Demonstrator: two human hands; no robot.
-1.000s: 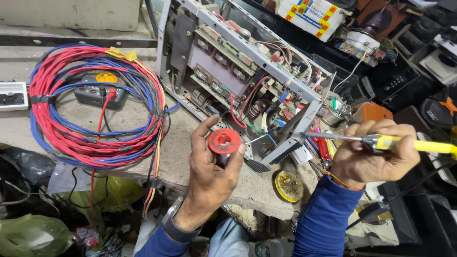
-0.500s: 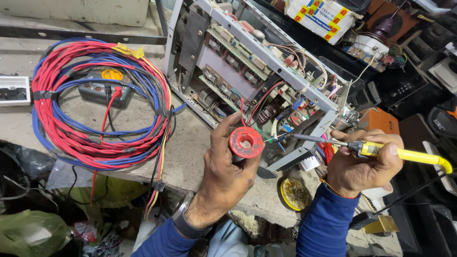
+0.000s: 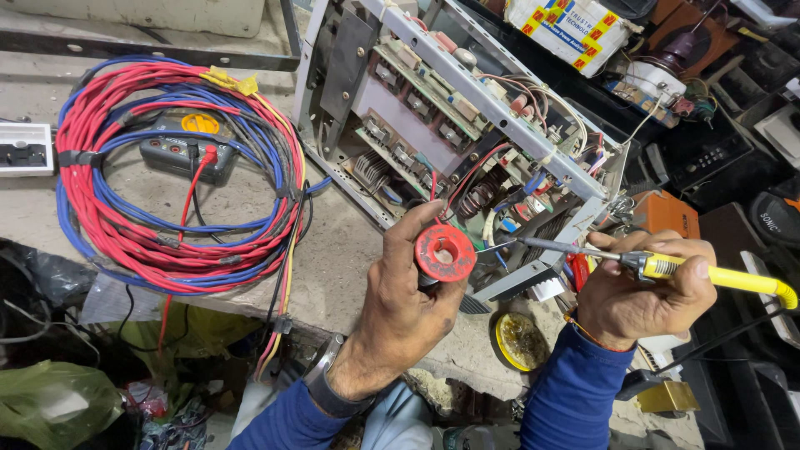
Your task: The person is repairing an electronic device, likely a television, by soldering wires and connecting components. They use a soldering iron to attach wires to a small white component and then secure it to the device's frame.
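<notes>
The left hand (image 3: 400, 308) is clamping its fingers on a red solder spool (image 3: 444, 252) while the right hand (image 3: 637, 296) is gripping a yellow soldering iron (image 3: 667, 267), so soldering inside the open chassis (image 3: 467, 117) seems in hand, needing a steady tip.

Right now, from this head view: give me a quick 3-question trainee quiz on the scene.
1. True or false: the right hand grips a yellow-handled soldering iron.
2. What does the left hand hold? A) red spool B) green bag C) multimeter
3. Which lies inside the coil of red and blue cables: the multimeter or the open chassis?

Key: 1 true. 2 A, the red spool. 3 the multimeter.
</notes>
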